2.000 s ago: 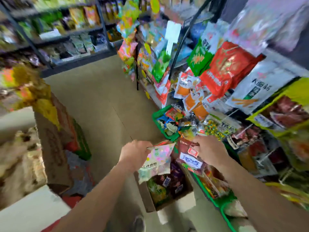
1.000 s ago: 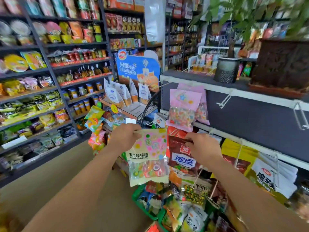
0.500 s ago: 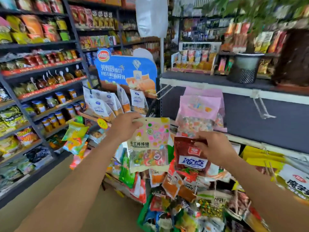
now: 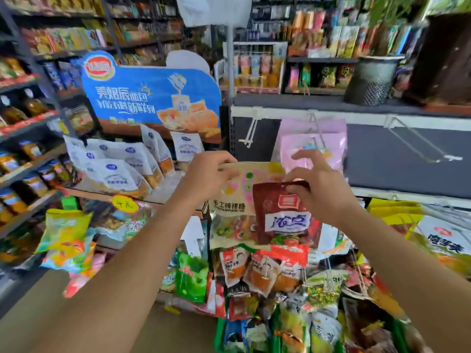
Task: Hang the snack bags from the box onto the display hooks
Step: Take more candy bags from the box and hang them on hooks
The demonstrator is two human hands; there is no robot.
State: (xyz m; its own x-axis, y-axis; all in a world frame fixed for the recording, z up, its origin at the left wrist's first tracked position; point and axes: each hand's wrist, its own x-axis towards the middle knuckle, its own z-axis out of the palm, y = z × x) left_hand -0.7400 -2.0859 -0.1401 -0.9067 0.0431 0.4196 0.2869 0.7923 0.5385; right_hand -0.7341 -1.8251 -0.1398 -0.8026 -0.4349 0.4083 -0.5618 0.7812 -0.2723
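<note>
Two bags overlapping, left hand (image 4: 206, 177) pinching candy bag (image 4: 232, 200), right hand (image 4: 319, 191) red bag (image 4: 280, 221) (tops)

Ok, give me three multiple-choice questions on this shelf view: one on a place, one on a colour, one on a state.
1. Where do the pink bags hang?
A) blue sign
B) top rail hook
C) floor box
2. The snack pack in the right hand is:
A) dark red
B) green
C) white
3. The left hand is:
A) open and empty
B) resting on a shelf
C) gripping the lollipop bag by its top edge
Answers: B, they dangle from that hook; A, its wrapper is dark red; C, fingers curl over the bag's top.
</note>
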